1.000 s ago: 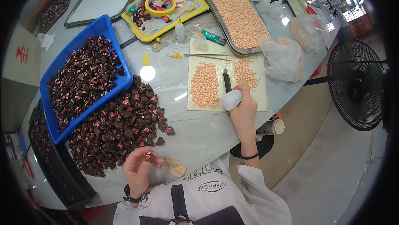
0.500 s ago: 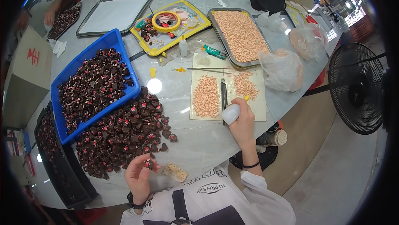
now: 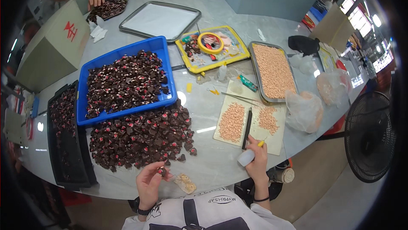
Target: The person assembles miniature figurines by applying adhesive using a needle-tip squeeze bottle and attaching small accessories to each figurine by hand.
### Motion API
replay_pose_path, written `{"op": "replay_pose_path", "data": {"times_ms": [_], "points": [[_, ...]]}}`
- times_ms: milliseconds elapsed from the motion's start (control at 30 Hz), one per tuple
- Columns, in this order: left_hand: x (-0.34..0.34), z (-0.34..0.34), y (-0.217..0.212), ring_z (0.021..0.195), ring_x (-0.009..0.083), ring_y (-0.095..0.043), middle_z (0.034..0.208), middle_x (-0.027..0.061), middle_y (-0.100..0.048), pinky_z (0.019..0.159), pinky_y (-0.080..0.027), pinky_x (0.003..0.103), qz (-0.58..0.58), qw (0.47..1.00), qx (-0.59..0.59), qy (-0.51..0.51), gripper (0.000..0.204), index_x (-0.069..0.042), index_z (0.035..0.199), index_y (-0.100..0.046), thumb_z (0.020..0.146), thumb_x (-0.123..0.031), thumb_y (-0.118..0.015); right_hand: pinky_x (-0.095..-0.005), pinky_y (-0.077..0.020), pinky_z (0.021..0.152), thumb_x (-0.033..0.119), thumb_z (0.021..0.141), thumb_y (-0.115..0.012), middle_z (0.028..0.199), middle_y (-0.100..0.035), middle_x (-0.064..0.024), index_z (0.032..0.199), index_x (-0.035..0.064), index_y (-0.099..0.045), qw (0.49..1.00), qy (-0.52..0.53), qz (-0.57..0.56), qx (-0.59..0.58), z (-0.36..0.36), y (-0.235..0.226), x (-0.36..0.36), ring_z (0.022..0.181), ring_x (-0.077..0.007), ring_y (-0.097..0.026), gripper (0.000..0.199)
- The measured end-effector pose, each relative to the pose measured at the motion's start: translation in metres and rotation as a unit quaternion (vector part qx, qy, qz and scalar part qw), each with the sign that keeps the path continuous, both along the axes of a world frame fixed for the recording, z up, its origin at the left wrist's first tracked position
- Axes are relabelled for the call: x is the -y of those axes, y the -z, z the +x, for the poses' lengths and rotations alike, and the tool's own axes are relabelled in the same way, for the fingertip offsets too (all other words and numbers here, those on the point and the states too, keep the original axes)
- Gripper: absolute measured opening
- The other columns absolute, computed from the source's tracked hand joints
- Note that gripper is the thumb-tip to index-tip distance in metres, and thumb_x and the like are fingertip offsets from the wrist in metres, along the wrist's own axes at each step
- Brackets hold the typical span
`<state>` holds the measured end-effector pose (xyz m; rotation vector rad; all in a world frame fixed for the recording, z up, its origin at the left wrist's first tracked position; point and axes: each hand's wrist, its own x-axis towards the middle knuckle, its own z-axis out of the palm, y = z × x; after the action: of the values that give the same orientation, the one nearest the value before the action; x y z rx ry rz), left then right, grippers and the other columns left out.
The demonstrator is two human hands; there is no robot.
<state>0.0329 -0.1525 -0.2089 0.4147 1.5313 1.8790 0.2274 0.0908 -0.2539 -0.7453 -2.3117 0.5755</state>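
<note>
Between the thumb and fingers of my left hand [image 3: 148,184] is a small dark brown piece [image 3: 161,171] with a red and white spot. A heap of similar dark pieces [image 3: 140,138] lies just beyond it on the table. My right hand [image 3: 257,168] is closed around a translucent white squeeze bottle [image 3: 245,158] with a yellow tip [image 3: 261,143]. Its index finger reaches the near end of a black stick-like tool [image 3: 247,128]; whether it grips it I cannot tell. The tool lies on a cream board [image 3: 272,145] between two patches of small pinkish bits [image 3: 231,123].
A blue tray [image 3: 127,118] of dark pieces stands behind the heap, a black tray [image 3: 63,162] left of it. Beyond the board are a metal tray of pinkish bits [image 3: 274,70], plastic bags [image 3: 304,111] and a yellow-rimmed tray [image 3: 212,66]. A fan [image 3: 367,136] stands right; a co-worker sits far left.
The view has tilted up, so the table appears lower and further right. My right hand's fingers have come to the black tool's near end. My left hand still holds the dark piece.
</note>
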Motion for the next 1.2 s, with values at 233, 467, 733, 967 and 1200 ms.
{"op": "replay_pose_path", "data": {"times_ms": [233,467,733,967,1200], "points": [[0.003,-0.019,-0.005,0.083,0.0176,-0.059,0.096,0.0125,-0.059,0.073,-0.048,0.029,0.021,0.999,0.029,0.024,0.029,0.004,0.111,-0.049,0.083,-0.005,-0.052,-0.0397,-0.0409,0.077,-0.001,0.06,-0.064,0.109,-0.055,-0.0202,0.089,0.0043,-0.049,1.0,0.009,0.012,0.019,-0.002,-0.005,0.006,0.086,-0.0337,-0.051,0.034],[0.009,-0.032,-0.002,0.087,0.0205,-0.06,0.096,0.0143,-0.058,0.076,-0.048,0.03,0.073,0.993,0.06,0.064,0.028,0.005,0.11,-0.046,0.083,0.0,-0.052,-0.041,-0.0419,0.081,0.001,0.064,-0.066,0.113,-0.051,-0.023,0.094,0.0043,-0.043,0.999,0.006,0.012,0.03,-0.001,0.0,0.013,0.095,-0.0353,-0.051,0.039],[-0.004,-0.02,-0.01,0.08,0.0208,-0.06,0.093,0.0156,-0.057,0.07,-0.05,0.031,0.04,0.998,0.016,0.047,0.026,0.004,0.106,-0.045,0.08,0.001,-0.049,-0.0394,-0.0443,0.078,0.003,0.066,-0.068,0.115,-0.052,-0.0207,0.097,0.0063,-0.043,1.0,0.008,0.002,0.01,0.003,0.002,0.003,0.095,-0.0355,-0.052,0.039],[-0.011,-0.001,-0.005,0.076,0.0192,-0.06,0.092,0.0144,-0.057,0.066,-0.05,0.029,0.021,0.999,0.037,0.014,0.025,0.003,0.105,-0.045,0.081,-0.003,-0.051,-0.0384,-0.0428,0.078,0.007,0.065,-0.07,0.12,-0.049,-0.0201,0.099,0.0071,-0.042,0.998,-0.005,0.017,0.062,-0.006,-0.007,-0.002,0.092,-0.0347,-0.051,0.044],[-0.003,-0.002,-0.009,0.076,0.0189,-0.06,0.091,0.0132,-0.057,0.066,-0.049,0.028,0.004,1.0,0.003,-0.015,0.026,0.002,0.106,-0.045,0.084,-0.01,-0.052,-0.0351,-0.0443,0.072,-0.004,0.059,-0.061,0.114,-0.055,-0.0174,0.092,0.006,-0.051,0.995,-0.02,0.04,0.087,-0.009,-0.005,0.0,0.088,-0.0308,-0.052,0.036]]}}
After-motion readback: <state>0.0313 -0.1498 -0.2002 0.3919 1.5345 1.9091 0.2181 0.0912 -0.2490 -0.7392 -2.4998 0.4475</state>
